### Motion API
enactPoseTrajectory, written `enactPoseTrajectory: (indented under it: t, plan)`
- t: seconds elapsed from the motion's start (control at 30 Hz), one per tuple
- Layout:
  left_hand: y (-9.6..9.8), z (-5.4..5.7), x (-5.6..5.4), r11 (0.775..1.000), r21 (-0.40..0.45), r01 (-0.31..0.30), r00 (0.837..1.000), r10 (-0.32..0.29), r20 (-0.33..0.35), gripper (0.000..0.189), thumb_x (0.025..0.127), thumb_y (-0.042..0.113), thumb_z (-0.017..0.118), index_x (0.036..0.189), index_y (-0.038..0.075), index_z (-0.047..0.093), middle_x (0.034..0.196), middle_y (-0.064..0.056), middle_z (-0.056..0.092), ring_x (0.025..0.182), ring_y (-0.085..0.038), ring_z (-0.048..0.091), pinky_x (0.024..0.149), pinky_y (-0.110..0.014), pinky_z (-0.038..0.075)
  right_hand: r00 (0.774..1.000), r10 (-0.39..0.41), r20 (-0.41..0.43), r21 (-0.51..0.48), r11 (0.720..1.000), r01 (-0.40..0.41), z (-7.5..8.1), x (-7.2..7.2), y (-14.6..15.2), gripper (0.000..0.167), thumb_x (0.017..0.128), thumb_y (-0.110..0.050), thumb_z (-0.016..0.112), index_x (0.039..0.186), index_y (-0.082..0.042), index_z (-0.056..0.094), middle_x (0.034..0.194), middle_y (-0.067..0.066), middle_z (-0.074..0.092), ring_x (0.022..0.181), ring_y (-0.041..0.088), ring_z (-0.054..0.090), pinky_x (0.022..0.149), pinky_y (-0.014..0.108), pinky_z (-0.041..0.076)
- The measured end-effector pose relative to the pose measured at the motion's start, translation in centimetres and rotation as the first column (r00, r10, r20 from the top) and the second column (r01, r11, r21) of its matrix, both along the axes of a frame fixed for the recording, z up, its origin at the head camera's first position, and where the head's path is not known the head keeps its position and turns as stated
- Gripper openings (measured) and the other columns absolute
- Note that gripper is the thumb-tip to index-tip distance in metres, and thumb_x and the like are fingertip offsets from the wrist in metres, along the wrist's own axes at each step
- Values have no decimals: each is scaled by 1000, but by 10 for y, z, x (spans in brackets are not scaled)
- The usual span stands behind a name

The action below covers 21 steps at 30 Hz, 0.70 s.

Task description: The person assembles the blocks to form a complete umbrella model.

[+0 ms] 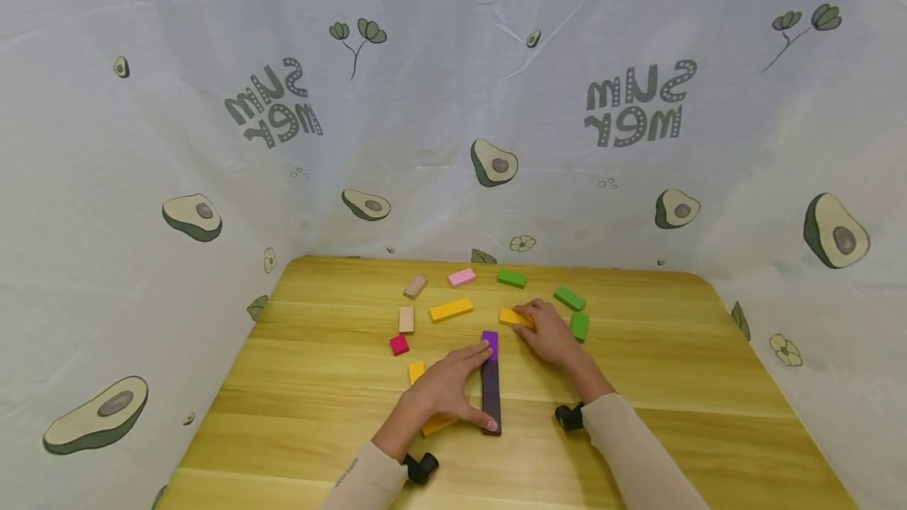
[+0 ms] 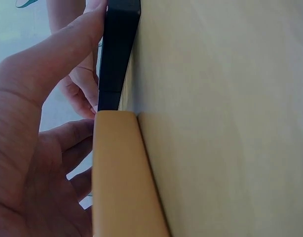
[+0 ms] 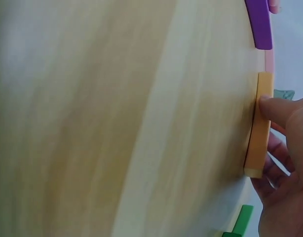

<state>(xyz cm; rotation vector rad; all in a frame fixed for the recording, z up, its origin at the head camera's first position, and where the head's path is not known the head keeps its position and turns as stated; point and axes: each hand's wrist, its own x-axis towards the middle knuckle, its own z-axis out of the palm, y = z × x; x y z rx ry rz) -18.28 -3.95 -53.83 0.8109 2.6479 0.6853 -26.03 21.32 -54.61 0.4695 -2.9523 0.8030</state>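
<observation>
A purple block (image 1: pixel 490 339) and dark blocks (image 1: pixel 490 392) lie end to end in a straight row at the middle of the table. My left hand (image 1: pixel 445 386) spans this row, fingertips on the purple block and thumb against the near dark one. Beyond it to the right, my right hand (image 1: pixel 551 334) pinches a yellow block (image 1: pixel 509 317) between thumb and fingers. The right wrist view shows the thumb lying on that block's face. Partly hidden beneath my left hand is another yellow block (image 1: pixel 438 426), seen large in the left wrist view, with one more (image 1: pixel 416 371) beside the hand.
Farther back lie a yellow block (image 1: pixel 451 310), a pink block (image 1: pixel 462 278) and several green blocks (image 1: pixel 512 279). Tan blocks (image 1: pixel 406 320) and a small red block (image 1: pixel 399 345) are to the left. A patterned white cloth (image 1: pixel 425 101) surrounds the wooden table (image 1: pixel 283 392).
</observation>
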Motion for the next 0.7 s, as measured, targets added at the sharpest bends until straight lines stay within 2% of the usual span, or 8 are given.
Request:
enactPoseTrajectory:
  t: [0.3,0.7]
  plan:
    - [1,1,0,1000,1,3,1000,-3,-9,121,67,72,84,164,24,31,171,10,25,157,-19,29,125,-46,32,999,51,16,7,999,-51,5,1,-12,36,101,-19,66,134,-5,66,133,17,60,127,38,54,113,58,43]
    - [2,1,0,1000,-8,1,1000,-1,-7,120,67,72,85,164,23,32,171,9,25,157,-18,28,127,-46,29,995,98,-5,49,994,-97,2,6,-16,34,99,-18,67,132,-7,68,128,13,64,119,34,57,109,54,48]
